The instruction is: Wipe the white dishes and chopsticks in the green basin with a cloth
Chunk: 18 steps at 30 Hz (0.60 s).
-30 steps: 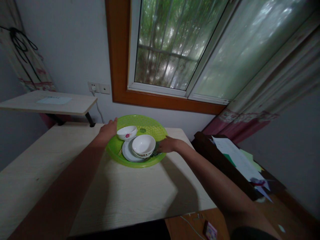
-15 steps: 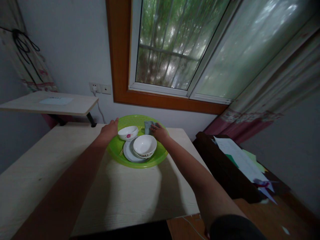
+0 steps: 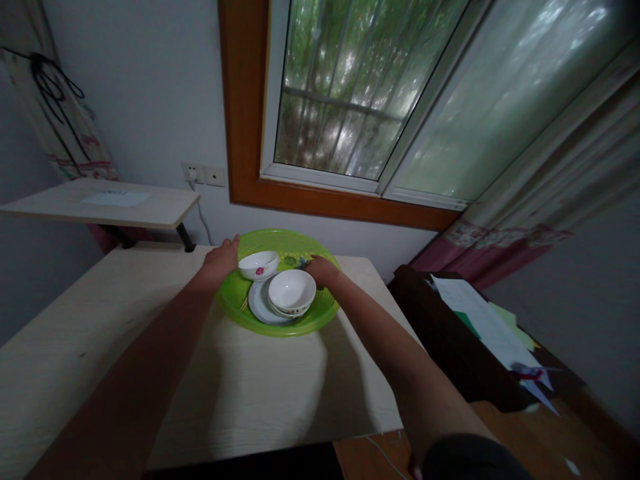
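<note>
A bright green plastic basin (image 3: 280,330) sits on the wooden table. At its left rim is my left hand (image 3: 222,259), with the fingers closed on the edge. My right hand (image 3: 323,271) reaches inside the right part of the basin and is closed around a grey cloth (image 3: 303,263), mostly hidden by the fingers. Near my left hand a white bowl with a pink flower (image 3: 259,266) leans tilted. Stacked white bowls (image 3: 292,291) rest on a white plate (image 3: 257,307) in the middle. Thin sticks (image 3: 245,303) like chopsticks show to the plate's left.
A raised wooden shelf (image 3: 165,213) with a paper label (image 3: 116,199) stands at the table's (image 3: 260,393) back left. Behind are wall sockets (image 3: 204,175) and a window (image 3: 345,100). To the right, a dark brown piece of furniture (image 3: 440,340) bears papers (image 3: 480,320).
My right hand has bunched up the grey cloth, which lay more spread out before, and has curled lower in the basin. My left hand stays at the rim. The view shifted slightly.
</note>
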### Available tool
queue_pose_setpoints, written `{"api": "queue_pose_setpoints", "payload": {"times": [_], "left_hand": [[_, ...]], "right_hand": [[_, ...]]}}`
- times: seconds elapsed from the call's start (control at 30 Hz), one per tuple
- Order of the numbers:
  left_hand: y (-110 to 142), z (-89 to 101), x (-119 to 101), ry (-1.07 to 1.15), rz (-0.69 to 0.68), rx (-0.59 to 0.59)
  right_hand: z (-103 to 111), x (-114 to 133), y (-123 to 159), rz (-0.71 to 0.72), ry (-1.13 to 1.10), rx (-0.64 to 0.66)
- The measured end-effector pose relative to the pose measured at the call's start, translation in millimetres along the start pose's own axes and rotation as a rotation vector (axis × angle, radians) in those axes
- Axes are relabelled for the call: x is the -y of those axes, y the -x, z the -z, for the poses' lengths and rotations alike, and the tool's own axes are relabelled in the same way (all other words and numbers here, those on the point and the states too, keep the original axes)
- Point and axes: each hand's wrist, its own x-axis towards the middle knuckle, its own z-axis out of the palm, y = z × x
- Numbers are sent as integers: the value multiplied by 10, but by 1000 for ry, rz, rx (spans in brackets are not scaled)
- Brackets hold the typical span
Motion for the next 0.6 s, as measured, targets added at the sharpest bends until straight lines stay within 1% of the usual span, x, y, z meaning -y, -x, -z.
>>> {"api": "queue_pose_setpoints", "payload": {"times": [0.23, 0.33, 0.5, 0.6], "left_hand": [[-29, -33, 24, 2, -5, -6], [-17, -22, 10, -7, 10, -4], [30, 18, -26, 1, 13, -10], [64, 50, -45, 2, 17, -12]], "right_hand": [[-56, 12, -95, 7, -41, 0], [-32, 36, -123, -8, -33, 20], [29, 37, -135, -60, -26, -16], [48, 21, -81, -93, -19, -23]]}}
